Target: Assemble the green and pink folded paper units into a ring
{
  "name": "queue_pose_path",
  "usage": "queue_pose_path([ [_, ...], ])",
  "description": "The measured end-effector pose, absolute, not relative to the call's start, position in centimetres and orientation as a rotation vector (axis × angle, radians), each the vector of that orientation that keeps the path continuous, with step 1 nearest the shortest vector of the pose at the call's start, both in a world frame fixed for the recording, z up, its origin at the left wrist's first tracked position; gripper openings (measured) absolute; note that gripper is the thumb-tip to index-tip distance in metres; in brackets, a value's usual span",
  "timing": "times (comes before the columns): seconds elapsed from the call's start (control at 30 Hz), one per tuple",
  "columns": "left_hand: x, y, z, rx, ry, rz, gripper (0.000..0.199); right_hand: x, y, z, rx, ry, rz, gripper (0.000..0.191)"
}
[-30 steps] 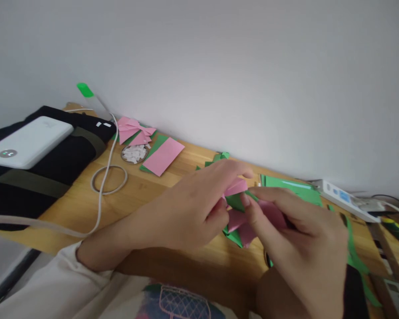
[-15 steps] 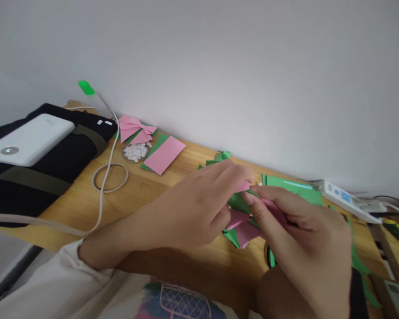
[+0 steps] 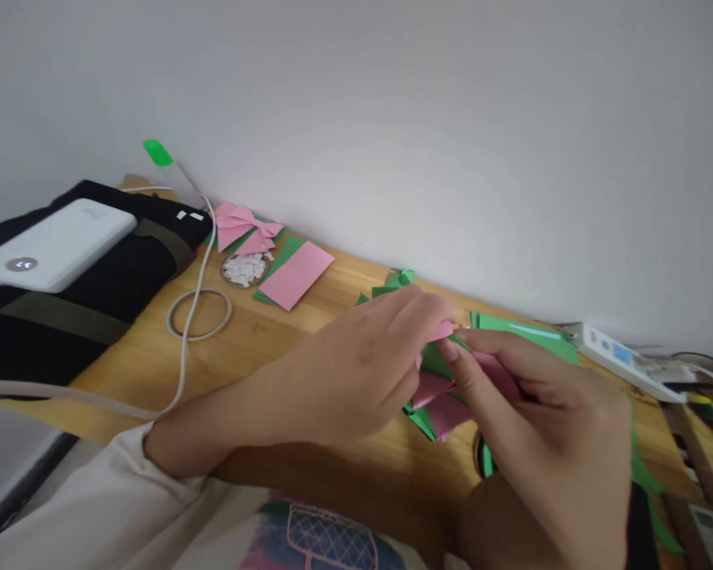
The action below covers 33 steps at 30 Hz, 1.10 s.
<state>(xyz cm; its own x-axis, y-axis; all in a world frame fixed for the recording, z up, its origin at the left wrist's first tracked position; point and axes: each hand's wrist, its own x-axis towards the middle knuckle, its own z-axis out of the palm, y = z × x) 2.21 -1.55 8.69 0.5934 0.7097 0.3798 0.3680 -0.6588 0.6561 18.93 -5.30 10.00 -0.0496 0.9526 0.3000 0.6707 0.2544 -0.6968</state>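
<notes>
Pink and green folded paper (image 3: 439, 355) is held between my two hands over the wooden table. My left hand (image 3: 362, 364) is closed on its left side, with the fingertips partly hidden behind the paper. Thumb and forefinger of my right hand (image 3: 540, 412) pinch the paper's upper right edge. Below the held piece lie more pink and green folded papers (image 3: 445, 413), partly covered by the hands. Green folded pieces (image 3: 395, 282) show just behind my left hand.
Pink and green sheets (image 3: 297, 275), a dish of white bits (image 3: 245, 269) and pink folded pieces (image 3: 246, 228) lie back left. A white cable (image 3: 184, 348) crosses the left side. Green sheets (image 3: 526, 332) and a power strip (image 3: 623, 360) sit right.
The view has shifted slightly. Both hands stay at the paper, with their grip nearly the same.
</notes>
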Motion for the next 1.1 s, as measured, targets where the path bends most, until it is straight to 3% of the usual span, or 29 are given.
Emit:
queue_pose_path([
  [0.2,2.3,-1.5,8.7,2.293,0.854,0.846,0.017,19.0,-5.3,10.0,-1.503,-1.785,0.511,0.015],
  [0.63,1.1,-0.7,8.6,2.250,0.906,0.933,0.030,19.1,-5.1,9.8,-1.495,-1.763,0.464,0.012],
  [1.1,1.3,-0.7,8.8,2.350,0.889,0.918,0.029,19.5,-5.0,10.0,-1.467,-1.807,0.488,0.014],
])
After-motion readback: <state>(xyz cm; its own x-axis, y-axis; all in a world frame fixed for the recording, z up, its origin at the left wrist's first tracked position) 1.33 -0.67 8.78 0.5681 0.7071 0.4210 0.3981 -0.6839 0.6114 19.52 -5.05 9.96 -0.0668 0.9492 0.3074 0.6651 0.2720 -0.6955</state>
